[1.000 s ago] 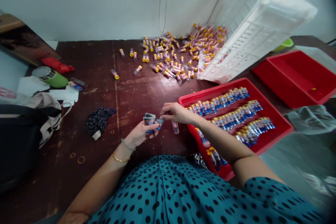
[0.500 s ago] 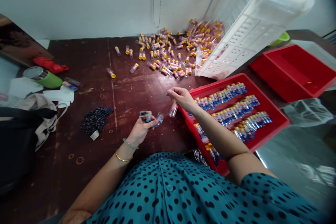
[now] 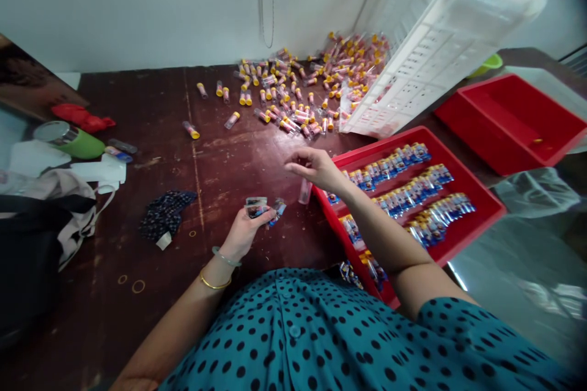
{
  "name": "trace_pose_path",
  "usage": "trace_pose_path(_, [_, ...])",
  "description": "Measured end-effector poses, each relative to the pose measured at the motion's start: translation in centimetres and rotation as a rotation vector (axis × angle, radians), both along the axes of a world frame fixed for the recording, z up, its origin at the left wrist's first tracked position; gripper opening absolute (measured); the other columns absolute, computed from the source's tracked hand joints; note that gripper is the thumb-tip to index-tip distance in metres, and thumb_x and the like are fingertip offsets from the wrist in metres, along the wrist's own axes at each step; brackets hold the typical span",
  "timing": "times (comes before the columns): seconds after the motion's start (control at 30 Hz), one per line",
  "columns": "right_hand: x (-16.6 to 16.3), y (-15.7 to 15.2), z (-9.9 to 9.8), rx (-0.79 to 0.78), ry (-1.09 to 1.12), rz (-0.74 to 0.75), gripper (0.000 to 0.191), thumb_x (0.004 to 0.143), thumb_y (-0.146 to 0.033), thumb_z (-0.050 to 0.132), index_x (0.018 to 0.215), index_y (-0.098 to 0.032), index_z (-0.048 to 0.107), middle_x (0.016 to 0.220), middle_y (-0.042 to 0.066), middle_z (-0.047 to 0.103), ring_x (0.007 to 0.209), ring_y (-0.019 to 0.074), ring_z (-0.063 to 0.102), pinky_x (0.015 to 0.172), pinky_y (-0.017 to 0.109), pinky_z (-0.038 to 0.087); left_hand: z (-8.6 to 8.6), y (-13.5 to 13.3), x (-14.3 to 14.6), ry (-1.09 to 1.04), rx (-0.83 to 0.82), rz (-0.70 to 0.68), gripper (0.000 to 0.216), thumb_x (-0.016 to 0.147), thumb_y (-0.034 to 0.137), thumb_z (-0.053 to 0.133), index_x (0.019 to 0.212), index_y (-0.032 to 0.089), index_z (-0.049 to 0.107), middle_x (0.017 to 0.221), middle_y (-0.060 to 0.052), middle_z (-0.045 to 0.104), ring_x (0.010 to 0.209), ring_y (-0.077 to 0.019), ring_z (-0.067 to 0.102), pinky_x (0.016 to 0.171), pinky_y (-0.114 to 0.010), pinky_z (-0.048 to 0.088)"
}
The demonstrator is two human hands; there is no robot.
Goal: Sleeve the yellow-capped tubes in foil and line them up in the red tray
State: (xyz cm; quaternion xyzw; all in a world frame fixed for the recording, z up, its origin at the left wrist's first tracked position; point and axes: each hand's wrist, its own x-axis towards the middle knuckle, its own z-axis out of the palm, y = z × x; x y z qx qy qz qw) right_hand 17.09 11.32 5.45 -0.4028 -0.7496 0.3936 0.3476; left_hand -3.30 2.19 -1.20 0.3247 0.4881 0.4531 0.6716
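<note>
My left hand is closed on small printed clear plastic sleeves, which stick out past the thumb on both sides. At the table's middle right, my right hand has its thumb and forefinger apart with nothing visible between them. Below its palm hangs a clear tube, its upper end hidden by the curled rear fingers, which appear to hold it. Next to that hand is a red tray with rows of yellow-capped tubes in blue printed sleeves.
Many yellow-capped tubes with pink contents lie loose near the wall, beside a tilted white crate. A second red bin stands at the right. Leftward are a dark patterned cloth, rubber bands, a green cup and a bag.
My right thumb and forefinger have parted from a pinch. The tube under that hand has swung from tilted to nearly upright. My left hand stays closed on the sleeves.
</note>
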Motion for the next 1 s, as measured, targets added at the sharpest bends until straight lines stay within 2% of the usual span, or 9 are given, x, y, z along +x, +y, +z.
trace_pose_path(0.1, [0.4,-1.4,-0.3,-0.057,-0.129,0.274,0.025,0.082,-0.038,0.071,0.091,-0.015,0.071,0.087,0.003,0.060,0.073,0.0122,0.056,0.068,0.024,0.044,0.0,0.1,-0.2,0.039,0.025,-0.015,0.024,0.060,0.031,0.087,0.071,0.015,0.073,0.067,-0.001,0.069,0.064,-0.0131,0.061,0.062,-0.025,0.045])
trace_pose_path(0.17, [0.3,-2.2,-1.0,-0.058,-0.144,0.315,0.022,0.087,-0.035,0.066,0.084,-0.014,0.071,0.086,0.004,0.059,0.074,0.0123,0.057,0.071,0.025,0.045,0.3,0.2,-0.1,0.039,0.016,-0.082,0.024,0.063,0.033,0.085,0.073,0.014,0.073,0.068,-0.002,0.070,0.063,-0.0138,0.061,0.059,-0.025,0.045])
trace_pose_path(0.3, [0.6,-2.2,-2.2,-0.048,-0.112,0.066,0.026,0.089,-0.032,0.060,0.072,-0.013,0.066,0.082,0.003,0.057,0.071,0.0117,0.053,0.067,0.025,0.041,0.9,0.2,0.3,-0.024,-0.064,-0.119,0.025,0.065,0.035,0.084,0.072,0.015,0.070,0.064,-0.001,0.067,0.056,-0.0138,0.059,0.051,-0.025,0.043])
trace_pose_path(0.4, [1.5,-1.1,-1.8,-0.095,-0.016,-0.118,0.031,0.086,-0.040,0.063,0.069,-0.014,0.062,0.072,0.000,0.053,0.067,0.0110,0.047,0.064,0.025,0.038,0.9,0.1,0.3,-0.051,-0.093,-0.084,0.025,0.061,0.032,0.086,0.071,0.015,0.070,0.065,-0.001,0.068,0.058,-0.0136,0.060,0.053,-0.024,0.043])
trace_pose_path(0.53, [1.7,-0.2,-0.4,-0.284,0.188,-0.205,0.039,0.084,-0.054,0.062,0.078,-0.015,0.062,0.060,-0.005,0.044,0.055,0.0083,0.036,0.054,0.023,0.030,0.6,0.1,0.1,-0.040,-0.078,-0.073,0.024,0.053,0.022,0.090,0.067,0.014,0.071,0.066,0.000,0.068,0.062,-0.0122,0.059,0.062,-0.025,0.045])
trace_pose_path(0.63, [0.6,-0.1,0.4,-0.317,0.275,-0.226,0.040,0.084,-0.056,0.062,0.082,-0.016,0.062,0.062,-0.004,0.047,0.056,0.0082,0.037,0.052,0.023,0.029,0.7,0.1,0.2,-0.044,-0.067,-0.091,0.024,0.053,0.021,0.090,0.066,0.014,0.071,0.065,0.000,0.067,0.062,-0.0115,0.058,0.064,-0.025,0.044])
trace_pose_path(0.8, [-1.2,-0.2,0.3,-0.189,0.293,-0.157,0.033,0.087,-0.048,0.062,0.080,-0.016,0.061,0.068,-0.002,0.049,0.062,0.0089,0.041,0.060,0.024,0.035,1.1,0.0,0.4,-0.044,-0.088,-0.101,0.029,0.051,0.024,0.091,0.068,0.015,0.070,0.065,0.001,0.067,0.060,-0.0119,0.057,0.056,-0.024,0.043])
trace_pose_path(0.93, [-1.9,-0.8,-0.4,0.033,0.164,-0.195,0.026,0.089,-0.041,0.063,0.080,-0.017,0.062,0.078,0.000,0.052,0.066,0.0102,0.044,0.063,0.025,0.036,1.1,-0.1,0.8,-0.078,-0.112,-0.095,0.032,0.052,0.028,0.091,0.072,0.014,0.070,0.067,0.000,0.067,0.060,-0.0129,0.059,0.054,-0.024,0.043])
trace_pose_path(1.0, [-2.3,-1.5,-1.1,0.069,0.110,-0.209,0.024,0.090,-0.039,0.062,0.080,-0.017,0.061,0.081,0.001,0.053,0.067,0.0103,0.045,0.062,0.024,0.037,1.1,-0.2,1.3,-0.092,-0.115,-0.087,0.034,0.056,0.031,0.090,0.079,0.014,0.071,0.070,-0.001,0.069,0.062,-0.0130,0.060,0.056,-0.025,0.045])
